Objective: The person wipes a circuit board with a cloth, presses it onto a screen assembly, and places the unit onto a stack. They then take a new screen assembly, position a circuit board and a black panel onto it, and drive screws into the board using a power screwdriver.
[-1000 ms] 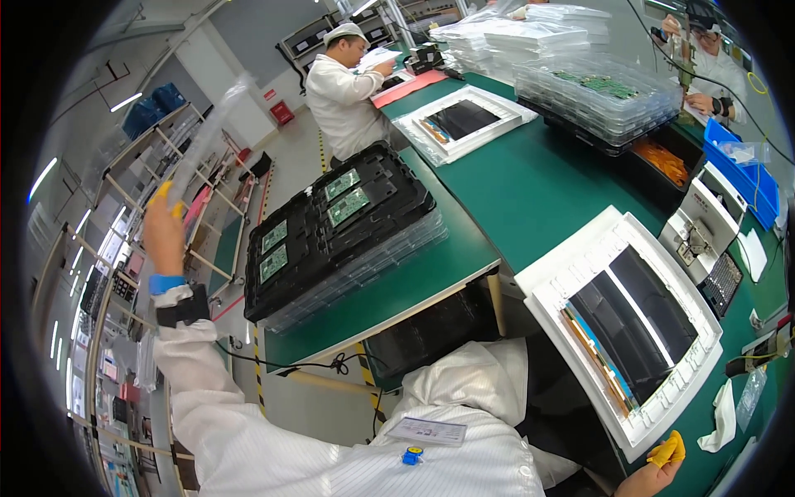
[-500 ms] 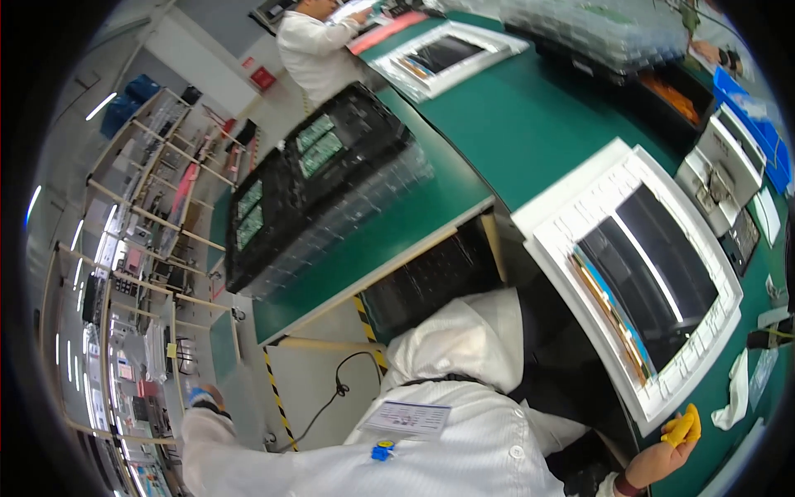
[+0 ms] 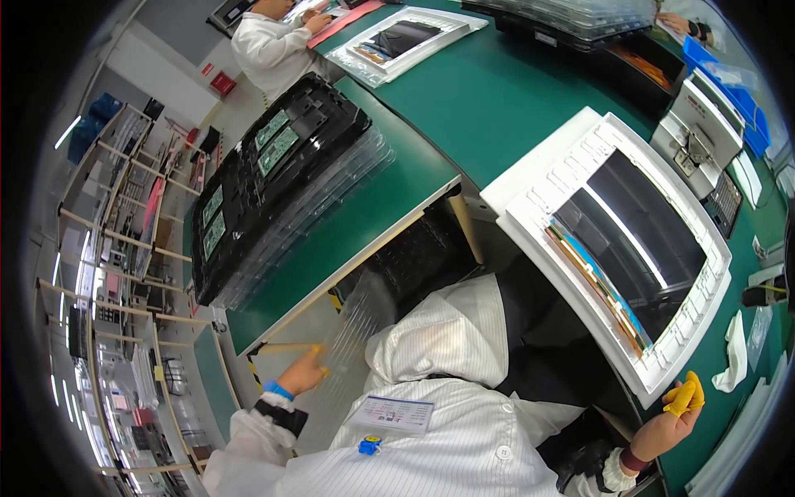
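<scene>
As the L hand (image 3: 302, 374) is closed on the edge of a clear sheet (image 3: 362, 319), left of the white tray (image 3: 530, 228), the R hand (image 3: 667, 427) is curled by the tray's near corner; grip can't be told. Sheet's prob. light, bendy, slippery; best held by edges.

An electronics workshop; green benches (image 3: 451, 112) bear circuit boards (image 3: 278, 151) and glossy dark panels (image 3: 654, 207); a co-worker (image 3: 269, 50) wears a white coat (image 3: 258, 60).
</scene>
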